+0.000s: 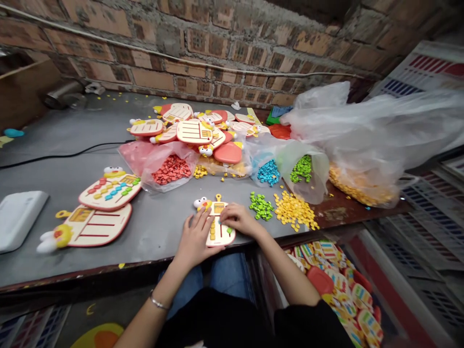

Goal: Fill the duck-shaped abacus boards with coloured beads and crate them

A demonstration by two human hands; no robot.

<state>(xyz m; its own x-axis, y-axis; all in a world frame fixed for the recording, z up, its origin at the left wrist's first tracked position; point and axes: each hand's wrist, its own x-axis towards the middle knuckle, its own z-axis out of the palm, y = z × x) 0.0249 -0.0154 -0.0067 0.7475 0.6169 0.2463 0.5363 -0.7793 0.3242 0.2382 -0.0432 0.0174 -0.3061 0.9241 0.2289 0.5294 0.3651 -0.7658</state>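
A cream toy board [218,238] with a duck-like head, bulging eyes and a yellow loop lies at the table's front edge. My left hand [195,238] grips its left side, fingers over the face and thumb along the lower edge. Yellow pieces [212,231] fill a slot beside those fingers, and a green piece [229,231] sits toward the right. Over the middle of the board, my right hand [237,218] is closed in a pinch. A bit of blue shows at its fingertips, seemingly a small blue piece, mostly hidden.
Loose green pieces [261,206] and yellow pieces [295,210] lie to the right. Behind are bags of red [171,170], blue [268,172] and green pieces [301,169], plus a pile of boards [194,131]. Two boards [97,226] overlap at left near a white box [21,217].
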